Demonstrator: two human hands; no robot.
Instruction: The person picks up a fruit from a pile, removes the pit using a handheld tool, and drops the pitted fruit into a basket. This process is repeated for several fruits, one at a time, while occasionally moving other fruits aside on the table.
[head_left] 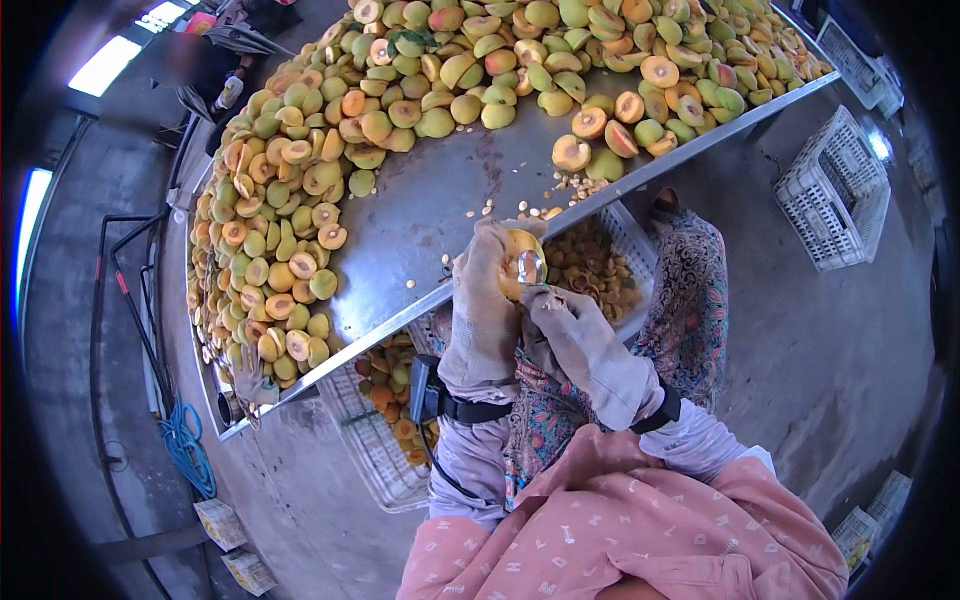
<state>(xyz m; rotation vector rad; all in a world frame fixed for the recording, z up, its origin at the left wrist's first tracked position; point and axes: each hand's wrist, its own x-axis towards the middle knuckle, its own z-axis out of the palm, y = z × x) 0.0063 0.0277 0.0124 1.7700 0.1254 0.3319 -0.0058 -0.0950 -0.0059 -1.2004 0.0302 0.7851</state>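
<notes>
Both my hands wear pale cloth gloves and are close together at the near edge of the metal table (420, 225). My left hand (482, 315) is wrapped round a yellow peach half (515, 244), its cut side facing up. My right hand (585, 345) grips a small metal spoon (530, 270), whose bowl rests in or against the middle of that half; the handle is mostly hidden in the glove. Many halved peaches (440, 120) are heaped along the table's far and left sides. Loose pits (577, 184) lie near the edge beyond my hands.
Below my hands stands a white crate (640, 255) holding brown scraps. Another crate (375, 480) with peach halves is under the table, left. An empty-looking white crate (835, 195) is on the floor at right. A blue hose (187, 450) and a person (205, 75) are at left.
</notes>
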